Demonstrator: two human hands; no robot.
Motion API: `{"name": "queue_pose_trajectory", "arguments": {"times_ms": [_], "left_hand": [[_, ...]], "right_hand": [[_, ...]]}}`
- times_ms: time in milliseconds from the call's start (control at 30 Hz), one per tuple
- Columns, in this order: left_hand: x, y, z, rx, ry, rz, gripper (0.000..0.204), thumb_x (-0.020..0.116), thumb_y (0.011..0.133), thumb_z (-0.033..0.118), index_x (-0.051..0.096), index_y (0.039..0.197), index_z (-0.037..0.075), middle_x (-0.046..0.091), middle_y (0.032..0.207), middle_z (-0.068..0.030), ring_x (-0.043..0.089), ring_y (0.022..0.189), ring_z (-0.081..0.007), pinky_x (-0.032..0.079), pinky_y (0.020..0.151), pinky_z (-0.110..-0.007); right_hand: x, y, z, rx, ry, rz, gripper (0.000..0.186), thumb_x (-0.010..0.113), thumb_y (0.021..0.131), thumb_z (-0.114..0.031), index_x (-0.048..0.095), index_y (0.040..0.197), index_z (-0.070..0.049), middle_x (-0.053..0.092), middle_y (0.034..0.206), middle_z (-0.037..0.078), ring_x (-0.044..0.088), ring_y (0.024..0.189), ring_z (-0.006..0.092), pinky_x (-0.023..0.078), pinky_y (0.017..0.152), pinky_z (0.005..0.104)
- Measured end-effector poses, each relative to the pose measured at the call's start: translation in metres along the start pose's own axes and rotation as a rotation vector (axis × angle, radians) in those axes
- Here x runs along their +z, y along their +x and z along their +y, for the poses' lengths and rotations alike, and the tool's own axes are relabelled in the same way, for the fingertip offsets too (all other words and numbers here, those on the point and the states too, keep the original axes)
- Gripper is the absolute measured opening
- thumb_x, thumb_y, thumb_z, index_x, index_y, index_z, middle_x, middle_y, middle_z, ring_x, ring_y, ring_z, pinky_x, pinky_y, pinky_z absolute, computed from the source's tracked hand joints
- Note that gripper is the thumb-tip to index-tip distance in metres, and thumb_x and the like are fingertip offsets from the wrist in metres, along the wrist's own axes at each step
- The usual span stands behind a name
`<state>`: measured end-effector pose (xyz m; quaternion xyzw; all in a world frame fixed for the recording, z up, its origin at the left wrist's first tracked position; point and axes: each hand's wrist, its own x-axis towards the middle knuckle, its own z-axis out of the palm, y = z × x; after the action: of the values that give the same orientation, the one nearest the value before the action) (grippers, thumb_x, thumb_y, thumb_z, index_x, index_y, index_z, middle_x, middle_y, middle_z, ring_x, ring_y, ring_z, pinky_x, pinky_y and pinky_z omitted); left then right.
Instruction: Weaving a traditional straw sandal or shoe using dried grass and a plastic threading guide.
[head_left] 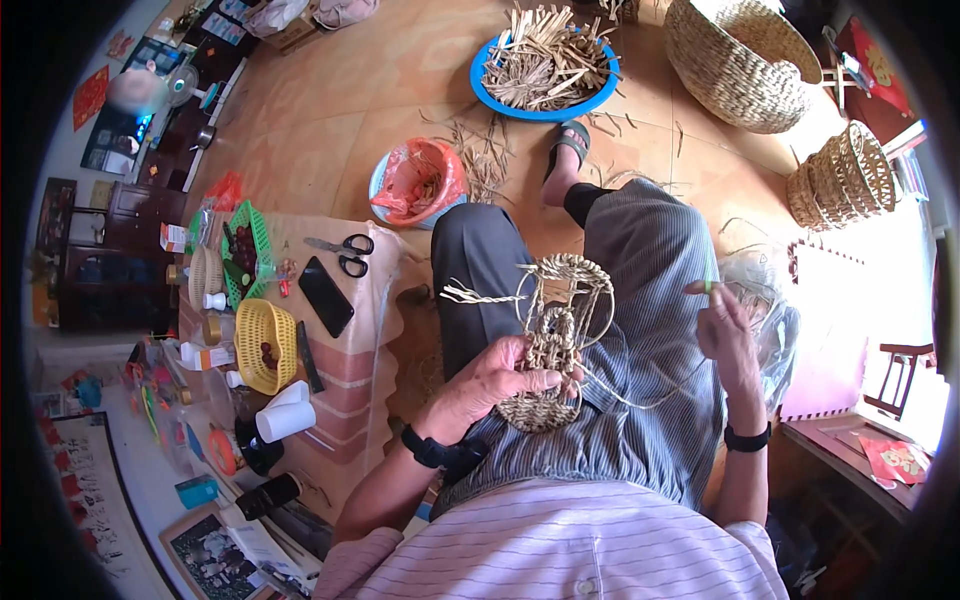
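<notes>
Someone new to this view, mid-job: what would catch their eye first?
Probably the woven piece in the left hand, near the centre. Next, the blue tub heaped with dry strips at the top, and the big basket at the upper right. The yellow basket stands out too, at the left.

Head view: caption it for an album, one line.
Left hand holding a woven piece, right hand off to the side, blue basin of dry strips beyond.
</notes>
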<state>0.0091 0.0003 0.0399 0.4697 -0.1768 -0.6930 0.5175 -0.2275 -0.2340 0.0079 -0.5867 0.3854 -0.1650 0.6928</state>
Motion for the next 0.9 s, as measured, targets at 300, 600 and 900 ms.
{"name": "queue_pose_trajectory", "arguments": {"times_ms": [300,600,900], "left_hand": [[0.002,0.0,0.002,0.016,0.01,-0.01,0.032,0.073,0.091,0.01,0.067,0.119,-0.003,0.073,0.109,-0.0103,0.07,0.101,-0.0183,0.053,0.093,-0.033],[0.001,0.003,0.002,0.032,-0.047,-0.058,0.028,0.074,0.09,0.011,0.069,0.114,-0.003,0.074,0.103,-0.009,0.07,0.096,-0.0169,0.054,0.091,-0.032],[0.0,0.005,0.004,0.023,-0.038,-0.075,0.028,0.079,0.085,0.01,0.071,0.11,-0.002,0.075,0.099,-0.0113,0.072,0.095,-0.02,0.055,0.09,-0.035]], "right_hand": [[0.032,-0.014,0.03,-0.004,-0.169,-0.228,0.016,0.058,0.102,-0.007,0.071,0.107,0.0,0.067,0.078,0.0,0.058,0.068,0.0042,0.043,0.063,0.021],[0.03,-0.01,0.012,0.017,-0.15,-0.102,0.013,0.06,0.098,0.0,0.072,0.105,0.0,0.066,0.078,0.0,0.054,0.064,0.0035,0.043,0.058,0.0207],[0.029,0.003,0.007,-0.17,-0.149,-0.079,0.011,0.062,0.095,0.003,0.072,0.1,0.001,0.064,0.077,0.001,0.05,0.059,0.0045,0.041,0.053,0.0216]]}}
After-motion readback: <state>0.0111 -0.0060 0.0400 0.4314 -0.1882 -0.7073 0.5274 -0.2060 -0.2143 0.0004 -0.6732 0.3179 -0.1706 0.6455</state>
